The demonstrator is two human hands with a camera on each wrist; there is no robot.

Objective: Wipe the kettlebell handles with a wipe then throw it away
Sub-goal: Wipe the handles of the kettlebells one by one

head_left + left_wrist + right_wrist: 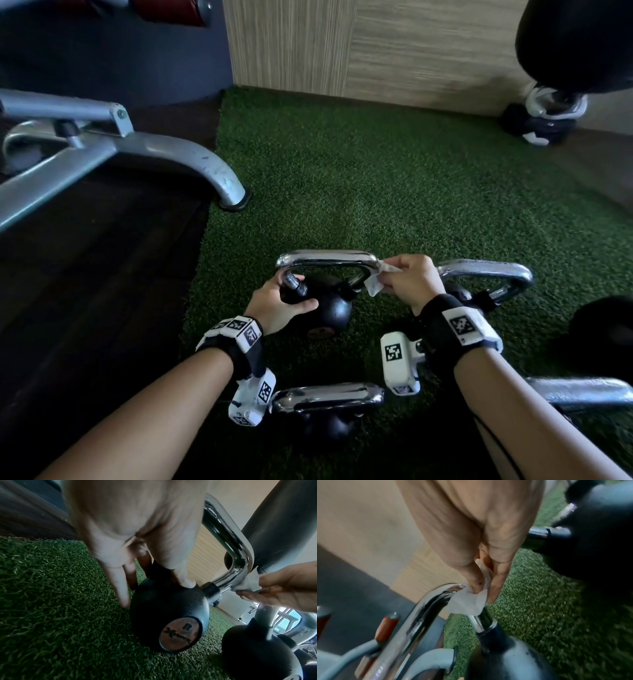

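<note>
Kettlebell (325,305) sits on green turf (394,178) w/ a grey metal machine leg (205,164) off to its left; left hand (277,305) grips the black ball, fingers (120,588) curled down its far side, thumb on top. Chrome handle (325,258) arches over it, & at the handle's right bend the right hand (407,277) pinches a white wipe (375,282) vs the metal. Just right of that, 2nd kettlebell (486,277); another sits nearer, between the wrists.

Left hand (275,305) gripping; right hand (407,279) pinching.
</note>
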